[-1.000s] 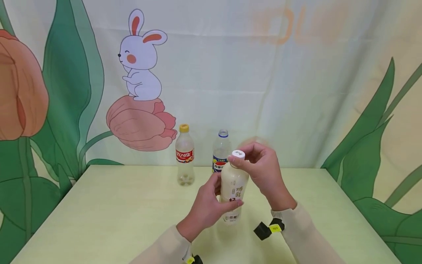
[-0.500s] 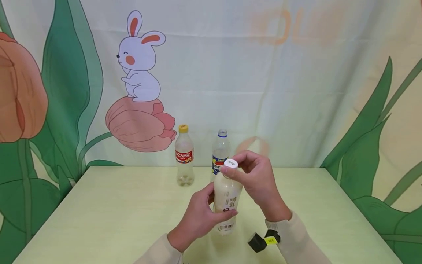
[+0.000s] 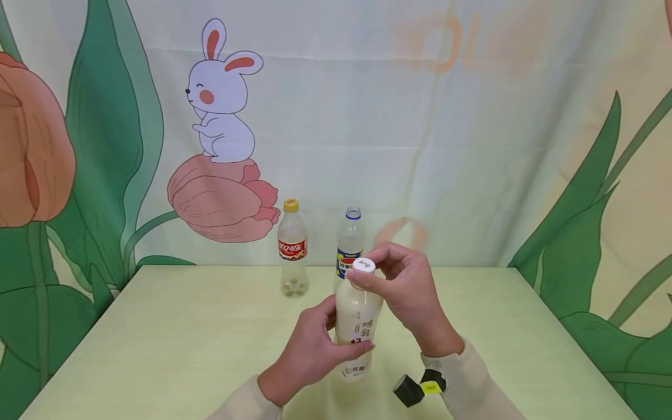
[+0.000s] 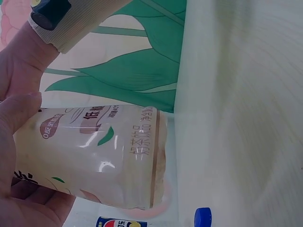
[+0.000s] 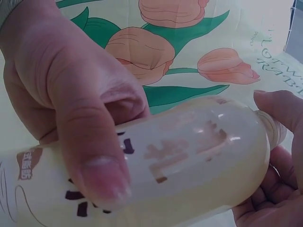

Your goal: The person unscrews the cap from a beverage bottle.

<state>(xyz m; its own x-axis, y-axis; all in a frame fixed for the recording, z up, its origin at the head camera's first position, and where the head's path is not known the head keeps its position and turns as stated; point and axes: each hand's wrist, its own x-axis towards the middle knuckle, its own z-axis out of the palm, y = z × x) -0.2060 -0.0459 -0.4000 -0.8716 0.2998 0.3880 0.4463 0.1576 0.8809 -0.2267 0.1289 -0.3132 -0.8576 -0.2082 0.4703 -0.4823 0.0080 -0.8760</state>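
Observation:
A milk tea bottle (image 3: 358, 312) with pale contents is upright, tilted slightly, in front of me. My left hand (image 3: 310, 344) grips its body, thumb across the printed front. At its top, my right hand (image 3: 409, 294) pinches the white cap (image 3: 364, 266) between thumb and fingers. In the left wrist view the bottle's base (image 4: 158, 158) appears slightly off the tabletop (image 4: 236, 118). The right wrist view shows the left thumb (image 5: 102, 175) over the label and the right hand (image 5: 289, 113) around the neck, which hides most of the cap.
A clear bottle with a red label and yellow cap (image 3: 291, 205) stands behind to the left. Partly behind the milk tea stands a blue-labelled bottle (image 3: 350, 239) with an uncapped mouth. A loose blue cap (image 4: 202, 217) is on the table. A printed curtain (image 3: 336, 128) hangs behind.
Both hands and the milk tea bottle have moved a little left and closer to me. The left hand stays around the body and the right hand stays on the cap.

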